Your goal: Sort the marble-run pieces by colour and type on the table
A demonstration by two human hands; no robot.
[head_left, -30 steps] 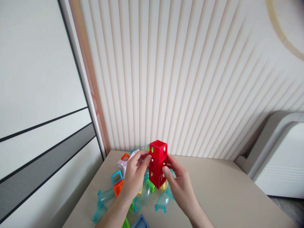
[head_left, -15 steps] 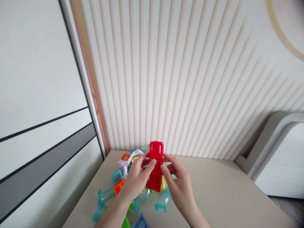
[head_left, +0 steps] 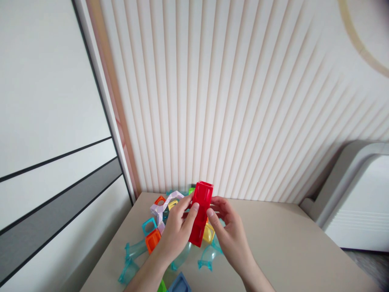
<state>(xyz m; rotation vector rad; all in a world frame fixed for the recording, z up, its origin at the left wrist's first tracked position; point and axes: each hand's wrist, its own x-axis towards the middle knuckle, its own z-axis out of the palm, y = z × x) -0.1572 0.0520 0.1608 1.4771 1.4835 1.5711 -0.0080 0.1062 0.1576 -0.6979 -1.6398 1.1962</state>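
A long red rectangular plastic block (head_left: pixel 201 215), with slots and recesses in its sides, is held up over the pile of toy parts, its top leaning slightly right. My left hand (head_left: pixel 179 227) grips its left side, thumb across the front face and fingers behind. Close to the block's right edge is my right hand (head_left: pixel 227 225), thumb and fingers apart and curved; whether the tips touch the block is hard to tell. Below lie a yellow piece (head_left: pixel 208 233) and a clear teal tube (head_left: pixel 208 256). A lilac angular piece (head_left: pixel 161 207) rests behind my left hand.
Orange (head_left: pixel 152 241) and blue square frames (head_left: pixel 149 226), more teal tubes (head_left: pixel 135 250) and a slate-blue piece (head_left: pixel 180 283) lie on the beige tabletop (head_left: pixel 273 239). A ribbed wall (head_left: pixel 206 101) stands behind, a white cabinet (head_left: pixel 54 81) left, a grey-white unit (head_left: pixel 361 202) right.
The red block has turned and tilted, its top swinging right. My right hand's fingers have loosened and shifted slightly off its side, while my left hand keeps its grip.
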